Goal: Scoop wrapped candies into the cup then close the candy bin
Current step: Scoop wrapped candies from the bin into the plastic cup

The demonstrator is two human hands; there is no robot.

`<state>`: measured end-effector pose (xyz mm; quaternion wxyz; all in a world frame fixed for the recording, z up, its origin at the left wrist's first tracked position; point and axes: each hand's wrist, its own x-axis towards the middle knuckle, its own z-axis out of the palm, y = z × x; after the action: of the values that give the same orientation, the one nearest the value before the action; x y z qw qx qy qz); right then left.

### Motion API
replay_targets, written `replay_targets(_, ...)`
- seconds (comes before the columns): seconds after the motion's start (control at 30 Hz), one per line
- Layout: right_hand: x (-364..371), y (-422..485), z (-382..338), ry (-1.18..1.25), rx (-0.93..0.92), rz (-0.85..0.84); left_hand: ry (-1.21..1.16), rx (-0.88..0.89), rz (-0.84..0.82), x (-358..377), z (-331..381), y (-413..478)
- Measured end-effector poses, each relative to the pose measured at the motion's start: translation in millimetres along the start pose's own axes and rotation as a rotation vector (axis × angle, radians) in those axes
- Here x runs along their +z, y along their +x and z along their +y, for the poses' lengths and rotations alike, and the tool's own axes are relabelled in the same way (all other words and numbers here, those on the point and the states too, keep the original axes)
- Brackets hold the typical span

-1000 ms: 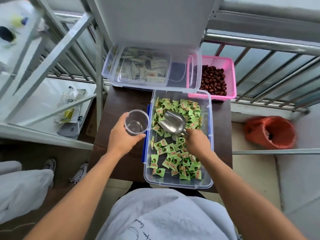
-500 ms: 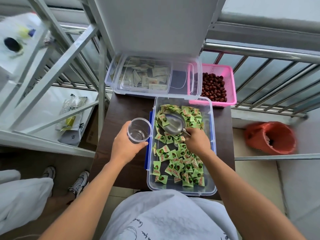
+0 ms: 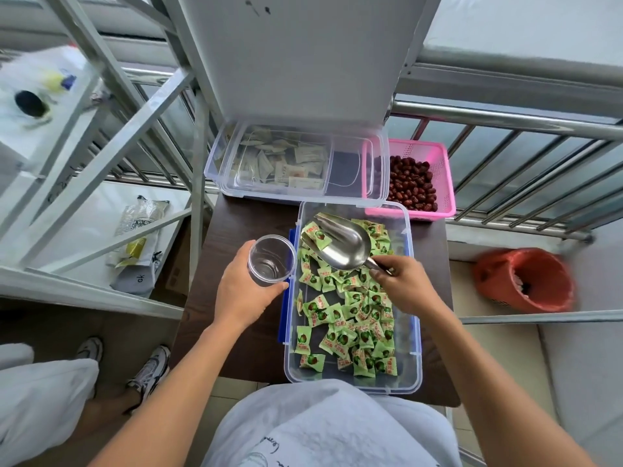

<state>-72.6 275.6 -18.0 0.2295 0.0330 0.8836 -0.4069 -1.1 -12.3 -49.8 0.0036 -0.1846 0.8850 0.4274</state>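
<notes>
A clear plastic candy bin (image 3: 415, 335) lies open on a small dark table (image 3: 236, 227), with several green wrapped candies (image 3: 350, 332) inside. My right hand (image 3: 404, 284) grips the handle of a metal scoop (image 3: 340, 244), whose bowl hovers over the bin's far end with one candy on its left lip. My left hand (image 3: 242, 291) holds an empty clear cup (image 3: 271, 259) just left of the bin's far left corner, close to the scoop. The bin's clear lid (image 3: 354, 166) rests tilted over the box behind.
Behind the bin stands a clear box of pale sachets (image 3: 279, 163), and a pink basket of red dates (image 3: 418, 183) to its right. An orange bucket (image 3: 526, 281) sits on the floor right. Metal railing (image 3: 505, 116) runs behind; another person's legs and shoes (image 3: 148, 369) are at lower left.
The scoop has risen from among the candies and swung left toward the cup, carrying one candy on its lip. The cup has stayed in my left hand, nearly still.
</notes>
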Motion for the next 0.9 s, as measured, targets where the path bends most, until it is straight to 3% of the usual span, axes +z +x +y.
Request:
replay_targets(0.27, -49.1, -31.5, -75.2, -0.275, -0.198, -0.093, 0.099, 0.031, 0.013, 2.7, -0.1, 7.1)
replay_targets(0.4, -42.5, -35.0, -103.7, -0.436, -0.31, -0.056, 0.108, 0.072, 0.016, 1.2, 3.5, 7.7)
replay_targets(0.6, -42.3, -38.1, -116.6, -0.481, -0.356, -0.026, 0.105, 0.087, 0.018, 2.7, 2.0, 8.3)
replay_targets(0.73, -52.6, -39.9, -113.2, -0.389, -0.325, -0.032, 0.084, 0.051, 0.019, 3.7, -3.0, 8.9)
replay_targets(0.9, -65.0, -28.7, -84.1, -0.289, -0.155, 0.027, -0.018, 0.003, 0.038, 6.0, -6.3, 5.6)
